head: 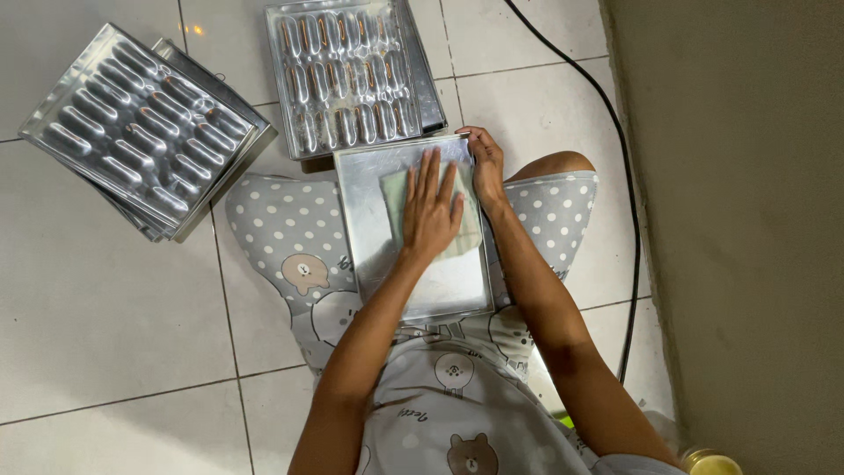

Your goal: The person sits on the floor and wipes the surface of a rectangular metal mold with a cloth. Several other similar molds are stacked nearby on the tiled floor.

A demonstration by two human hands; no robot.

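Observation:
A flat rectangular metal tray (369,255) rests on my lap, over grey dotted clothing. My left hand (431,211) lies flat with fingers spread on a pale green cloth (394,198) pressed against the tray's inside. My right hand (486,163) grips the tray's far right corner, fingers curled over its rim.
On the white tiled floor stand two stacks of metal moulds with finger-shaped hollows: one (145,127) at the far left, one (352,70) just beyond the tray. A black cable (629,220) runs along the floor beside a beige wall (747,220). A small yellow-lidded jar (710,462) sits at bottom right.

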